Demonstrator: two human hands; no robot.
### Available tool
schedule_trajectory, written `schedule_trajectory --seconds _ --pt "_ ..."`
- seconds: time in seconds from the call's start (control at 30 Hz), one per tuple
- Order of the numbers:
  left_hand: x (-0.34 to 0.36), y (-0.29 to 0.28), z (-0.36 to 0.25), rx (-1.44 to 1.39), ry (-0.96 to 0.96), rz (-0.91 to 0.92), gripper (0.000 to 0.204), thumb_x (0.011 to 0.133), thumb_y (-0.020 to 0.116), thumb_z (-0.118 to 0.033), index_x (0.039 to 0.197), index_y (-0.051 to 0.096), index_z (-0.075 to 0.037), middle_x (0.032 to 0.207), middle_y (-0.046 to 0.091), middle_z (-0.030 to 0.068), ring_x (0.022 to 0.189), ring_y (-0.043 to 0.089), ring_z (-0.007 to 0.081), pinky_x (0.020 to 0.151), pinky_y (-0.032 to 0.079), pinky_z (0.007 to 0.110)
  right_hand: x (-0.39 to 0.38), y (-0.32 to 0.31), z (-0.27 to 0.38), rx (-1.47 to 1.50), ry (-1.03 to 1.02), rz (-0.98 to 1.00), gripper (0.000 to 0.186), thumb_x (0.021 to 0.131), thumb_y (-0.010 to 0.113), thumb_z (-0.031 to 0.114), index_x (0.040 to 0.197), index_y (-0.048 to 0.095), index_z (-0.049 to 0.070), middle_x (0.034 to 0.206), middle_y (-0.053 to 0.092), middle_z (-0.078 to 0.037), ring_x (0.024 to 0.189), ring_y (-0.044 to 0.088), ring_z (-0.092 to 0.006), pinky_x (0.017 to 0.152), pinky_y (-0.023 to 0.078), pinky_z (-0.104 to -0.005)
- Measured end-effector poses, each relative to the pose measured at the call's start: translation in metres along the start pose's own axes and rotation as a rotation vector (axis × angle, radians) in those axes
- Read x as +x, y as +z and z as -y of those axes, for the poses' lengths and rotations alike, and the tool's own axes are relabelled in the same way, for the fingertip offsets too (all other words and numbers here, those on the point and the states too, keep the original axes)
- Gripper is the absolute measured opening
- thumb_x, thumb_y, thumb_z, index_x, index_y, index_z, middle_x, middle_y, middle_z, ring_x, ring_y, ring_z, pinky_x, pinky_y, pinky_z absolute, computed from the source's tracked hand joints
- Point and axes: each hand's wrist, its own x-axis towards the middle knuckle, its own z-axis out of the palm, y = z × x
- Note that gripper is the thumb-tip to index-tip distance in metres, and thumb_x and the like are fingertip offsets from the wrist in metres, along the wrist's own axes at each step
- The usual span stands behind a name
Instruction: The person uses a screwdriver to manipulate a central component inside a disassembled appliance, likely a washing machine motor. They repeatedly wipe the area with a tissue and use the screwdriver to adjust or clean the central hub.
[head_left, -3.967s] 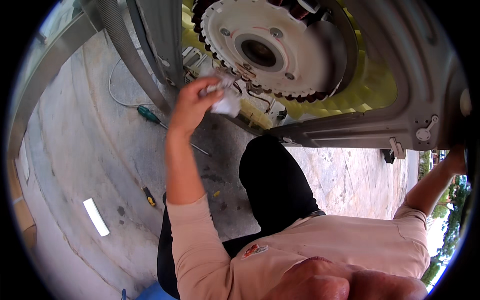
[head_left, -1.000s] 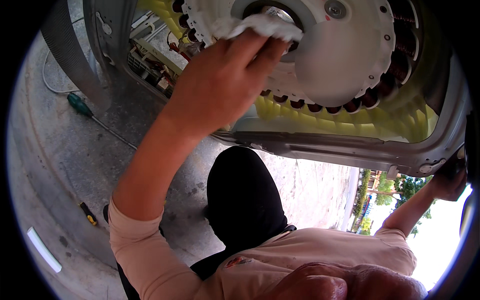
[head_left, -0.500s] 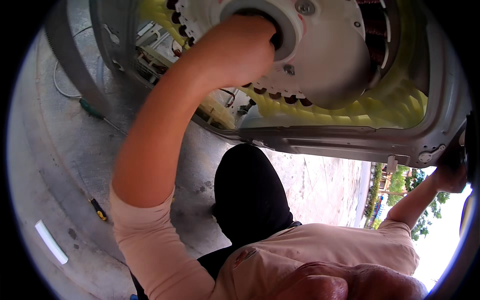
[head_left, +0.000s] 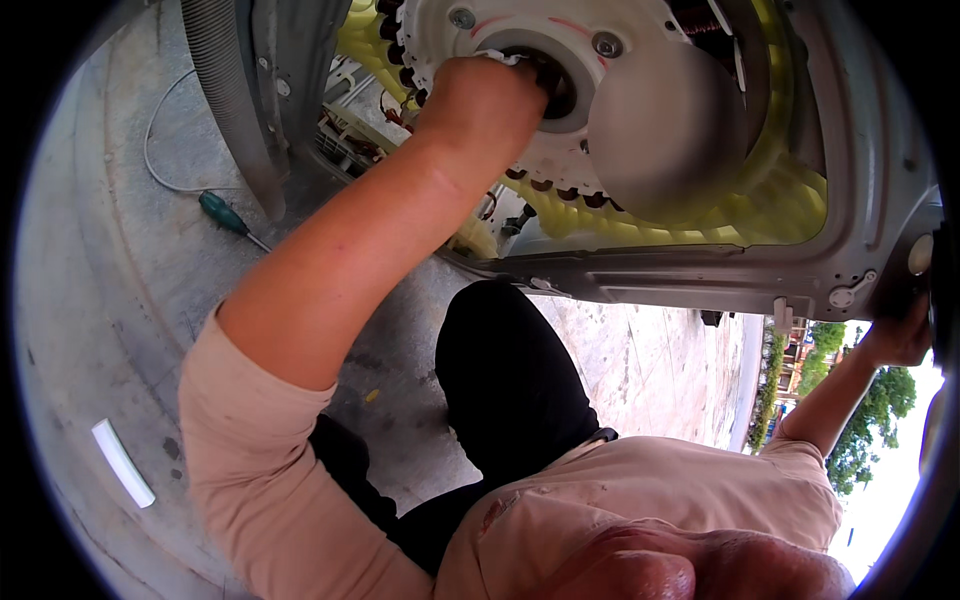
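My left hand point(head_left: 487, 105) reaches up to the round hub point(head_left: 572, 92) at the middle of a white toothed motor stator point(head_left: 450, 45). Its fingers are curled into the dark central opening. A scrap of crumpled white cloth or tissue point(head_left: 503, 57) shows at the knuckles; most of it is hidden by the hand. The stator sits in the open back of a grey metal appliance cabinet point(head_left: 640, 277), which looks like a washing machine. At the far right, my right hand point(head_left: 900, 335) grips the dark edge of the cabinet, with its fingertips mostly hidden.
A ribbed grey hose point(head_left: 228, 90) hangs at the left. On the concrete floor lie a green-handled screwdriver point(head_left: 222, 212), a thin grey cable point(head_left: 150, 150) and a white strip point(head_left: 123, 463). My black-clad knee point(head_left: 500, 360) is below the cabinet. A round blur covers part of the stator.
The view has shifted, so the hose and green screwdriver appear farther right. My left hand has turned within the hub, and white material now shows at it. My sleeve hides the yellow-and-black tool.
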Motion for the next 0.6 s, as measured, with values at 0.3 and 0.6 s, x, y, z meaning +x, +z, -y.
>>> schedule_trajectory --seconds 0.3,0.6 --pt "-0.075 -0.024 0.040 -1.713 -0.562 0.387 0.040 0.079 0.036 0.004 0.106 0.063 -0.005 0.084 0.064 0.0093 0.054 0.058 0.0121 0.060 0.050 0.028 -0.005 0.006 0.008 0.077 0.028 0.004 0.039 0.071 0.074 0.026 0.095 0.056 0.001 0.094 0.059 -0.015 0.082 0.058 -0.0269 0.068 0.048 -0.0346" --pt "-0.279 0.014 0.083 -0.158 -0.114 1.204 0.031 0.077 0.058 -0.015 0.107 0.061 -0.008 0.092 0.064 0.0188 0.087 0.062 0.0350 0.078 0.049 0.044 -0.011 0.021 0.023 0.150 0.048 0.006 0.040 0.072 0.072 0.024 0.100 0.054 0.000 0.099 0.057 -0.017 0.087 0.057 -0.0292 0.072 0.047 -0.0364"
